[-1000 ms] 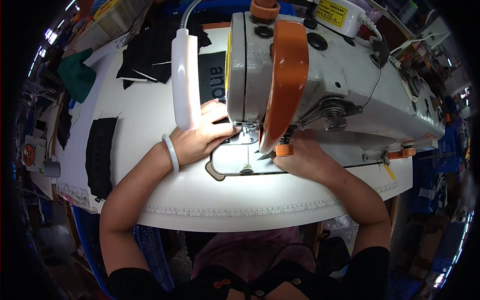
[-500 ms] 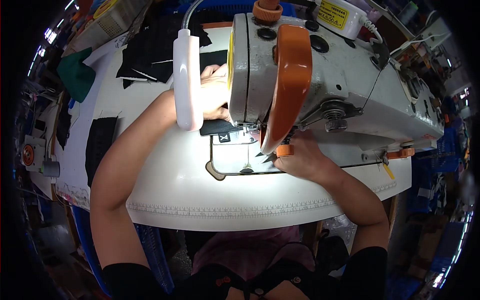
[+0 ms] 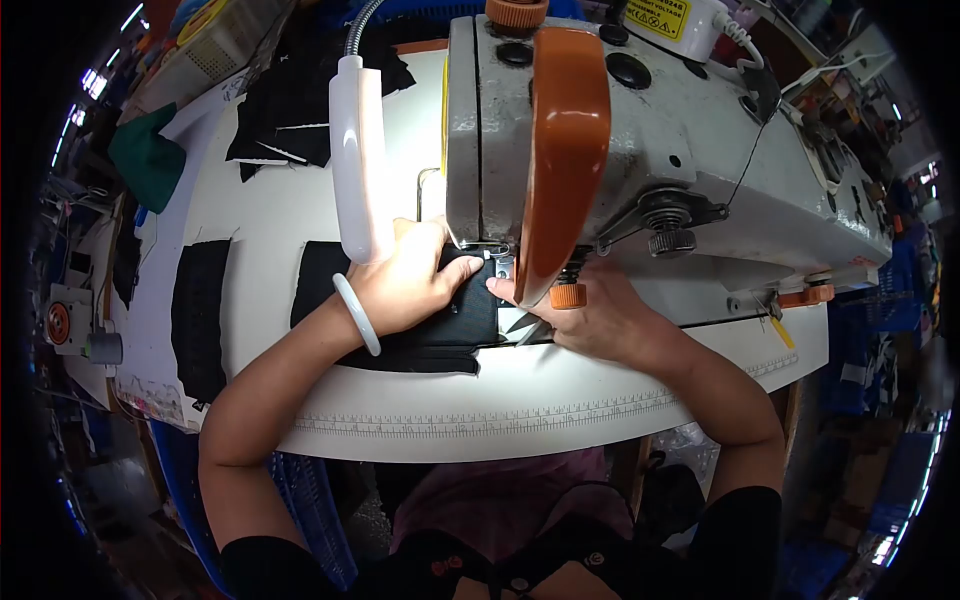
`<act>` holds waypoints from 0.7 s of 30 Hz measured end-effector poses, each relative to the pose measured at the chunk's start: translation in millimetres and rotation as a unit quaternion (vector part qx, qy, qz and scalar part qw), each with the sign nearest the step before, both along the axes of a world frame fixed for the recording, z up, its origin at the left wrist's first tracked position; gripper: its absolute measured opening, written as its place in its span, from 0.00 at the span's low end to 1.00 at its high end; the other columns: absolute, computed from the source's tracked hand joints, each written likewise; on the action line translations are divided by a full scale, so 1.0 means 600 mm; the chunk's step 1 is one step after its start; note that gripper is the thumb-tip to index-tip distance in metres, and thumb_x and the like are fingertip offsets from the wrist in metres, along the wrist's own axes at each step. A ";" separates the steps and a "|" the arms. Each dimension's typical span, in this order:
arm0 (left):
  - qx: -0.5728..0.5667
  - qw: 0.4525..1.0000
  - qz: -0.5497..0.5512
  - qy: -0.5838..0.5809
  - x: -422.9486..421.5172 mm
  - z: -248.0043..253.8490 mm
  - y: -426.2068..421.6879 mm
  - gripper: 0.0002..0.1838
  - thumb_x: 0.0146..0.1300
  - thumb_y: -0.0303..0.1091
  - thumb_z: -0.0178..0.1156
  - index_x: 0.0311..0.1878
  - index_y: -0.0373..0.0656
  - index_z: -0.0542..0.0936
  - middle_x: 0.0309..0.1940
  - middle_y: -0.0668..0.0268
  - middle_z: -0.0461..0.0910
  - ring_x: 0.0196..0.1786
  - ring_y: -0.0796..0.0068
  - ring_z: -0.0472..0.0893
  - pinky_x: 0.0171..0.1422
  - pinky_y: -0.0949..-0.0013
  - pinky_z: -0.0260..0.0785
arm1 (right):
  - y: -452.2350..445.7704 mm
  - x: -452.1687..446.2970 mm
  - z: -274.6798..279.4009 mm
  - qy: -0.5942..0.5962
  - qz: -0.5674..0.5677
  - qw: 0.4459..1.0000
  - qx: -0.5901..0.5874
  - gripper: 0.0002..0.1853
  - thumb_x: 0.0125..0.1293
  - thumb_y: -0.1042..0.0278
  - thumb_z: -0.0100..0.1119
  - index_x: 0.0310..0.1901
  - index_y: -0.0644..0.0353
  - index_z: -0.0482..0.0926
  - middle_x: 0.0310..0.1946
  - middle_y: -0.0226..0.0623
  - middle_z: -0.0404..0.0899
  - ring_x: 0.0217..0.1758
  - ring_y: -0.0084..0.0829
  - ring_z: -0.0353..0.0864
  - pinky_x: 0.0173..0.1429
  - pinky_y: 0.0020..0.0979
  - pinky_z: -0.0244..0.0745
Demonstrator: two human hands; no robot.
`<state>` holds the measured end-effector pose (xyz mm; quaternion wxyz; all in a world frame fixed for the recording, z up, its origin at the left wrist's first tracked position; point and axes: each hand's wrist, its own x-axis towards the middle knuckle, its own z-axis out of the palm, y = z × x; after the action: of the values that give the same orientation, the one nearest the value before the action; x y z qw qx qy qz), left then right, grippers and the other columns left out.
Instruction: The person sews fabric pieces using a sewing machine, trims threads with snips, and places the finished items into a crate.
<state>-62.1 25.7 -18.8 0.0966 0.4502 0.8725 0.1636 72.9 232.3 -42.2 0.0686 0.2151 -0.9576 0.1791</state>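
A black fabric piece (image 3: 425, 345) lies on the sewing machine's bed, its right edge by the presser foot (image 3: 490, 249). My left hand (image 3: 410, 275) is on the fabric, gripping it near its far edge, with the thumb pointing toward the foot. The lamp head partly covers that hand's fingers. Dark pointed blades of thread snips (image 3: 522, 324) stick out of my right hand (image 3: 590, 315), which is closed around them. One right fingertip reaches the fabric's edge beside the foot. The sewing machine (image 3: 690, 150) hides part of this hand.
A white lamp (image 3: 358, 170) hangs left of the machine's head. Black fabric scraps (image 3: 290, 110) lie at the back left, another black piece (image 3: 200, 315) nearer, and green cloth (image 3: 147, 155) beyond. A printed ruler (image 3: 480, 418) runs along the table's front edge.
My left hand has come out from behind the lamp, toward me. The black fabric now spreads left and forward of the foot, covering the metal plate. My right fingertip now reaches its edge.
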 end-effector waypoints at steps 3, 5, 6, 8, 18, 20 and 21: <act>0.043 0.999 0.016 -0.003 0.002 -0.015 -0.003 0.19 0.64 0.44 0.67 0.41 0.34 0.80 0.20 0.55 0.78 0.26 0.56 0.80 0.35 0.58 0.74 | 0.004 -0.004 -0.001 0.012 -0.006 1.000 -0.014 0.25 0.65 0.74 0.57 0.64 0.45 0.78 0.37 0.39 0.80 0.33 0.37 0.85 0.38 0.40 0.83; 0.063 0.997 0.016 -0.036 -0.009 -0.019 0.001 0.18 0.64 0.42 0.67 0.42 0.34 0.80 0.18 0.57 0.76 0.23 0.58 0.77 0.33 0.58 0.72 | 0.006 -0.009 -0.006 0.043 -0.002 0.999 -0.026 0.24 0.64 0.74 0.58 0.63 0.49 0.78 0.39 0.38 0.81 0.33 0.36 0.85 0.37 0.39 0.83; 0.065 0.998 0.011 -0.010 -0.014 -0.020 0.001 0.17 0.61 0.40 0.69 0.43 0.35 0.80 0.21 0.57 0.77 0.26 0.58 0.77 0.34 0.58 0.72 | 0.008 -0.012 -0.008 0.059 0.002 0.998 -0.028 0.24 0.63 0.73 0.59 0.62 0.50 0.79 0.40 0.38 0.81 0.33 0.36 0.85 0.37 0.38 0.83; 0.068 0.997 0.001 0.044 -0.024 -0.023 -0.001 0.18 0.56 0.36 0.71 0.46 0.36 0.80 0.27 0.58 0.79 0.32 0.58 0.77 0.38 0.59 0.72 | 0.008 -0.010 -0.009 0.070 0.000 0.997 -0.024 0.23 0.61 0.73 0.61 0.60 0.52 0.80 0.43 0.38 0.81 0.32 0.35 0.85 0.36 0.37 0.83; 0.233 0.956 -0.180 -0.016 0.027 -0.014 -0.047 0.10 0.55 0.28 0.71 0.41 0.38 0.86 0.46 0.59 0.84 0.52 0.56 0.81 0.57 0.59 0.75 | 0.002 0.012 -0.002 0.079 0.030 0.996 -0.026 0.19 0.56 0.73 0.63 0.51 0.50 0.85 0.42 0.37 0.78 0.29 0.33 0.83 0.35 0.35 0.83; 0.246 0.952 -0.181 -0.020 0.032 -0.022 -0.047 0.12 0.55 0.28 0.71 0.43 0.39 0.87 0.48 0.59 0.84 0.52 0.57 0.81 0.59 0.58 0.73 | -0.002 0.015 0.000 0.060 0.024 0.998 -0.016 0.18 0.57 0.73 0.63 0.51 0.49 0.85 0.41 0.36 0.78 0.29 0.34 0.83 0.35 0.35 0.83; 0.242 0.953 -0.180 -0.019 0.036 -0.022 -0.048 0.12 0.55 0.28 0.71 0.43 0.40 0.87 0.48 0.59 0.84 0.52 0.58 0.81 0.59 0.58 0.73 | -0.002 0.014 -0.002 0.054 0.024 0.998 -0.010 0.18 0.58 0.73 0.62 0.52 0.48 0.85 0.41 0.36 0.78 0.29 0.34 0.83 0.36 0.35 0.83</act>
<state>-40.2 -3.2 -32.0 0.0296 0.6061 0.7095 0.3584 81.1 231.2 -43.3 0.1185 0.2466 -0.9451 0.1786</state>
